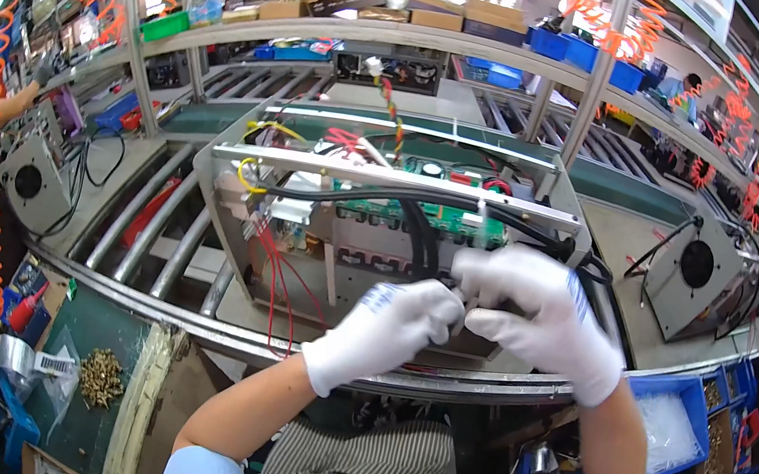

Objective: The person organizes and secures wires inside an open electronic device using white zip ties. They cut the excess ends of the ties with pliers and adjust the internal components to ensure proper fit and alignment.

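Observation:
Both my hands wear white knitted gloves and meet in front of an open metal chassis point(380, 176) with a green circuit board point(424, 213) inside. My left hand point(395, 321) is closed, its fingertips around a dark piece that looks like the end of a black cable. Black cables point(419, 234) hang over the chassis's front rail down to the hands. Close on the right, my right hand point(539, 311) has its fingers bent together, slightly blurred; what they pinch is hidden. Thin red wires point(277, 270) dangle from the chassis's left side.
The chassis sits on a roller conveyor point(155, 213). Other metal units with fans stand left point(36, 166) and right point(696, 268). A blue bin point(672, 421) of clear plastic pieces lies at right, brass fasteners point(101, 378) at left. An overhead shelf point(385, 32) carries boxes. Other people work at both sides.

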Motion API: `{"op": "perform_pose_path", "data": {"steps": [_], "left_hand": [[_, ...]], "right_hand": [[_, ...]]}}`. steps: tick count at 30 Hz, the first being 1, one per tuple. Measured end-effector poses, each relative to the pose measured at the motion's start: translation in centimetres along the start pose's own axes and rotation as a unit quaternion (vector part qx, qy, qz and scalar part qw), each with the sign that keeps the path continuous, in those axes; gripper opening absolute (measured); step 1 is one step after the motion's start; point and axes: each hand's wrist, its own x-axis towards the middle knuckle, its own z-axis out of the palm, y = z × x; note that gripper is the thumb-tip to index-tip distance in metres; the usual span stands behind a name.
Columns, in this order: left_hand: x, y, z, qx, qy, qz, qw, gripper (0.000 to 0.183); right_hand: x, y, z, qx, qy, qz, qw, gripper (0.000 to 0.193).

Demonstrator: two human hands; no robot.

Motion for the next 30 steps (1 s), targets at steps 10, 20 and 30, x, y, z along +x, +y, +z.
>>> {"op": "perform_pose_path", "data": {"steps": [10, 20, 30], "left_hand": [[-3.5, 0.8, -5.4, 0.031, 0.248, 0.005, 0.968, 0.02], [-4.3, -3.4, -5.4, -0.063, 0.136, -0.117, 0.982, 0.02], [-6.1, -6.5, -5.3, -0.035, 0.215, -0.065, 0.974, 0.021]], "right_hand": [[-1.1, -1.1, 0.9, 0.235, 0.18, 0.21, 0.932, 0.017], [-2.9, 4.0, 8.8, 0.247, 0.179, 0.371, 0.877, 0.04], [-0.7, 5.1, 18.0, -0.081, 0.262, 0.241, 0.931, 0.02]]}}
